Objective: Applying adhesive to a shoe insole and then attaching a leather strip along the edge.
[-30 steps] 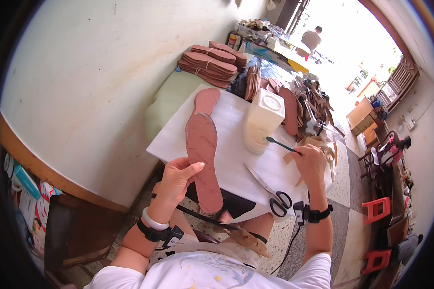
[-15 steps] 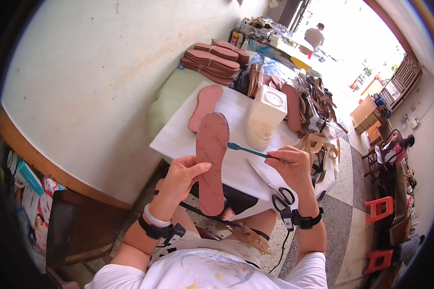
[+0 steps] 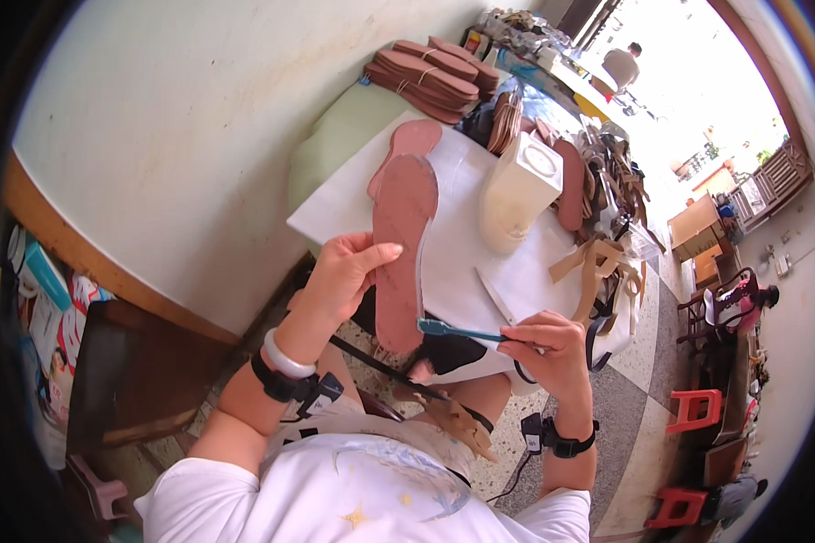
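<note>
Moved the blue-green brush (image 3: pixel 462 332) down along the right edge of the held sole (image 3: pixel 397 299) since half a second ago, from beside the broader upper half to near the narrower lower end; also pushed the sole slightly away from the body, now overlapping more of the second sole (image 3: pixel 414 140) in view. Pinching the brush handle in the fingers of the right hand (image 3: pixel 545 355), with bristles at the sole's rim; cannot tell for certain about actual contact. Gripping the sole in the left hand (image 3: pixel 335 271), with thumb across the upper face and other fingers mostly hidden behind. Holding it apparently raised, with upper end above the white table (image 3: pixel 335 210) and lower end past the near side, toward the lap. Leaving the scissors (image 3: pixel 495 294) and white container (image 3: pixel 516 195) unused on the table. Judging from this, probably at the step of brushing along the sole's edge. Next, should follow the curve round the lower end with light, even strokes, keeping a firm left grip, then perhaps turn the sole to reach the opposite rim. Should also avoid smearing the thumb.
</note>
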Demonstrator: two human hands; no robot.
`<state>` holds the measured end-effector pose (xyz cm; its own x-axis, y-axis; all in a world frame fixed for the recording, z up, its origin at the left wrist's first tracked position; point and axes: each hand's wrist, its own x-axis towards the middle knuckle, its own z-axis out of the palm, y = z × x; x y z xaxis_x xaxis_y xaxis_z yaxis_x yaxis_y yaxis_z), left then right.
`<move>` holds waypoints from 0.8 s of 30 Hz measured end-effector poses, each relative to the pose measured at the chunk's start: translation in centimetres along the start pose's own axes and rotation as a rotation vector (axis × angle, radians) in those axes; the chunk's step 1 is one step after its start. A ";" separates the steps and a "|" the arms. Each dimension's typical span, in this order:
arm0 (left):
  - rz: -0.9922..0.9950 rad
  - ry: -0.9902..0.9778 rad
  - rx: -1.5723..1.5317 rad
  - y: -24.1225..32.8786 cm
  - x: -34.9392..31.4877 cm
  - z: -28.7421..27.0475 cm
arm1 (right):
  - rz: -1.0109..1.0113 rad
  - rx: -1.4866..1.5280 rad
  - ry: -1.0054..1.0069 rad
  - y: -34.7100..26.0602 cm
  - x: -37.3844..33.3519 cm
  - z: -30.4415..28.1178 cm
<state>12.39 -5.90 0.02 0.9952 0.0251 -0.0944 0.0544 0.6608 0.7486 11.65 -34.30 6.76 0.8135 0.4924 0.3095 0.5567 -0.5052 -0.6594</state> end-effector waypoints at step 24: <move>-0.010 -0.021 0.036 -0.5 0.1 1.0 | -0.174 -0.124 0.197 1.2 -3.3 0.9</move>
<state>12.56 -6.98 0.32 0.9961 0.0026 -0.0887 0.0670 0.6332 0.7711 9.49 -35.87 4.31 0.7141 0.4387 0.5456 0.6974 -0.5137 -0.4997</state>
